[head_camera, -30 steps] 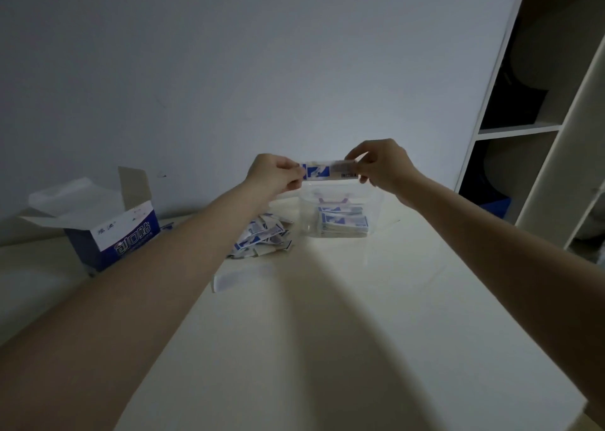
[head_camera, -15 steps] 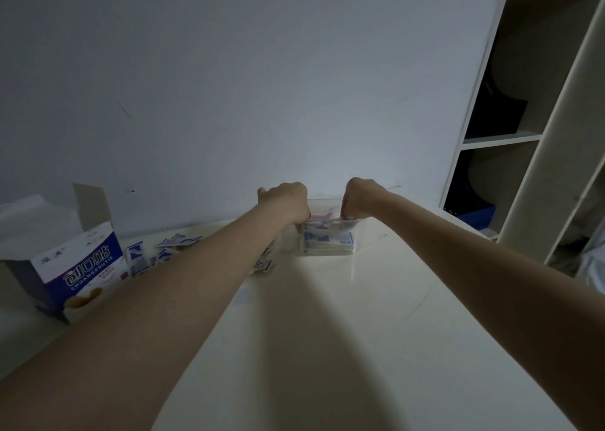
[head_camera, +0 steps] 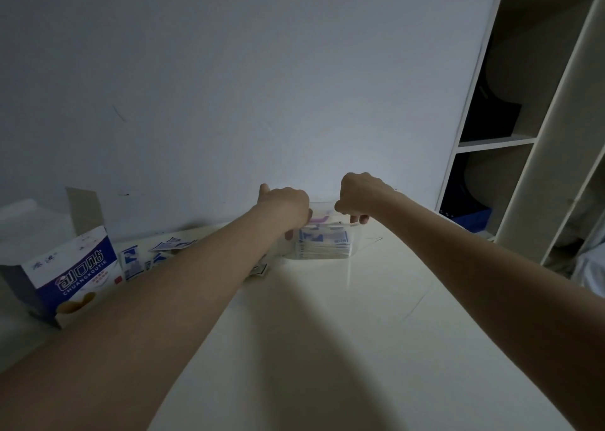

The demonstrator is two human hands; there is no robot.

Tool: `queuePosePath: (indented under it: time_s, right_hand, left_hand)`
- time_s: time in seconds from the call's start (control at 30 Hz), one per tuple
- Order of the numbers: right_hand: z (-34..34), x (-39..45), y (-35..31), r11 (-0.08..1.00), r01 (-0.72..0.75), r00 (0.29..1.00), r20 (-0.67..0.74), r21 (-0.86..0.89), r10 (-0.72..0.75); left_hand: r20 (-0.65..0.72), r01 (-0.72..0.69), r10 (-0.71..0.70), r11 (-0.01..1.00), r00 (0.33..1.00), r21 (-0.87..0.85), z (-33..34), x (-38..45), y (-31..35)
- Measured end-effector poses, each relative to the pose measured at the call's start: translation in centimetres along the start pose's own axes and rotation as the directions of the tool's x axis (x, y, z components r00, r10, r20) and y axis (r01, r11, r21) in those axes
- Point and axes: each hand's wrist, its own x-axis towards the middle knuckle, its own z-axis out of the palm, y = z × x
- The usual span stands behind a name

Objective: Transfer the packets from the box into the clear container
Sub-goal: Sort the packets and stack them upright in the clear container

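Clear plastic forms the container (head_camera: 322, 244), which stands near the far edge of the table (head_camera: 360, 348), against the wall (head_camera: 262, 86). Two hands reach its open top. The left hand (head_camera: 284, 205) curls over the container's left rim, fingers bent downward and hidden behind the knuckles; whether it grips anything cannot be told. The right hand (head_camera: 359, 194) hovers over the right rim with fingertips (head_camera: 357, 218) pinched together at the edge; what they pinch, if anything, is too small to make out. Directly below and between both hands, a stack of blue-and-white packets (head_camera: 322, 245) lies inside the container; its count is unreadable through blur. Left of the container, loose packets (head_camera: 154, 253) lie scattered along the far edge, at least four visible, others hidden behind the left forearm. One opened box (head_camera: 70, 271) stands at the table's left edge, flaps raised, partly cut off by the frame. One shelf unit (head_camera: 523, 135) rises at the right, dim inside.
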Motion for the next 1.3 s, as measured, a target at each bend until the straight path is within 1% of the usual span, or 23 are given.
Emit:
queuePosePath:
  time_s: [0.07, 0.13, 0.3, 0.57, 0.6, 0.7, 0.77, 0.8, 0.87, 0.93, 0.97, 1.0, 1.03, 1.07, 1.1, 1.17, 1.2, 1.23, 1.27, 1.3]
  right_hand:
    - [0.1, -0.5, 0.0, 0.998, -0.037, 0.995, 0.089, 0.045, 0.033]
    - [0.5, -0.9, -0.1, 0.997, -0.062, 0.985, 0.163, 0.038, 0.055]
    - [1.6, -1.6, -0.9, 0.990, -0.131, 0.955, 0.276, 0.060, 0.110]
    - [1.9, -1.7, -1.2, 0.985, -0.148, 0.955, 0.271, 0.089, 0.119]
    - [1.9, -1.7, -1.3, 0.986, -0.147, 0.956, 0.267, 0.082, 0.120]
    - [1.8, -2.1, -1.4, 0.982, -0.167, 0.956, 0.258, 0.092, 0.138]
    - [1.3, -2.4, -1.4, 0.985, -0.145, 0.966, 0.226, 0.088, 0.122]
    - [0.9, -2.6, -1.5, 0.991, -0.111, 0.979, 0.181, 0.077, 0.096]
    - [-0.4, -2.9, -1.7, 0.999, -0.021, 1.000, 0.019, 0.027, 0.021]
    - [-1.9, -3.5, -2.5, 0.998, 0.069, 0.980, -0.186, -0.004, -0.068]
    - [-2.3, -4.0, -3.3, 0.992, 0.124, 0.961, -0.251, 0.020, -0.115]
    - [-2.5, -4.3, -4.1, 0.982, 0.183, 0.950, -0.267, 0.051, -0.163]
    - [-2.3, -4.8, -5.1, 0.967, 0.239, 0.947, -0.242, 0.084, -0.213]
    - [-1.7, -5.2, -6.1, 0.954, 0.279, 0.948, -0.190, 0.108, -0.256]
    - [-0.8, -5.7, -7.1, 0.943, 0.311, 0.946, -0.136, 0.117, -0.295]
    - [1.3, -6.2, -9.0, 0.920, 0.381, 0.924, -0.055, 0.093, -0.377]
    - [2.4, -6.2, -9.5, 0.906, 0.417, 0.909, -0.014, 0.077, -0.417]
    - [3.6, -6.4, -10.3, 0.882, 0.466, 0.882, 0.044, 0.065, -0.469]
    - [4.7, -6.7, -10.7, 0.859, 0.508, 0.853, 0.105, 0.068, -0.512]
    - [5.6, -7.1, -11.2, 0.830, 0.550, 0.815, 0.160, 0.091, -0.557]
  left_hand:
    - [0.023, 0.016, -0.016, 1.000, 1.000, -0.014, -0.1, -0.3, 0.3]
    - [0.051, 0.027, -0.025, 0.998, 0.998, -0.049, -0.1, -0.5, 0.6]
    - [0.113, 0.032, -0.018, 0.992, 0.993, -0.118, 0.5, -0.6, 0.8]
    - [0.133, 0.014, 0.017, 0.973, 0.991, -0.230, 1.1, 0.0, 0.5]
    - [0.138, 0.011, 0.021, 0.973, 0.990, -0.228, 1.1, 0.1, 0.5]
    - [0.167, -0.009, 0.034, 0.988, 0.985, -0.153, 0.7, -0.3, 0.6]
    - [0.115, -0.009, 0.020, 0.996, 0.993, -0.094, -0.1, -0.8, 0.8]
    - [0.050, -0.026, 0.029, 0.997, 0.998, -0.069, -0.7, -1.1, 0.7]
    - [-0.124, -0.070, 0.064, 0.997, 0.990, -0.041, -1.9, -1.8, 0.2]
    - [-0.286, -0.117, 0.105, 0.993, 0.953, -0.023, -3.0, -2.8, -1.0]
    - [-0.337, -0.127, 0.111, 0.992, 0.935, -0.024, -3.1, -3.5, -2.0]
    - [-0.373, -0.129, 0.108, 0.991, 0.922, -0.032, -3.3, -4.1, -2.9]
    - [-0.379, -0.122, 0.093, 0.991, 0.921, -0.055, -3.1, -4.9, -4.1]
    - [-0.350, -0.111, 0.075, 0.990, 0.934, -0.084, -2.9, -5.6, -5.4]
    - [-0.288, -0.094, 0.057, 0.989, 0.956, -0.116, -2.4, -6.5, -6.8]
    - [-0.091, -0.067, 0.054, 0.987, 0.994, -0.144, -1.2, -8.4, -9.7]
    - [0.013, -0.065, 0.067, 0.990, 0.998, -0.125, -0.4, -9.0, -10.6]
    - [0.093, -0.047, 0.057, 0.994, 0.994, -0.102, 0.5, -9.8, -11.8]
    - [0.143, -0.035, 0.047, 0.996, 0.989, -0.087, 1.5, -10.3, -12.7]
    - [0.163, -0.017, 0.032, 0.995, 0.986, -0.094, 2.3, -10.8, -13.6]
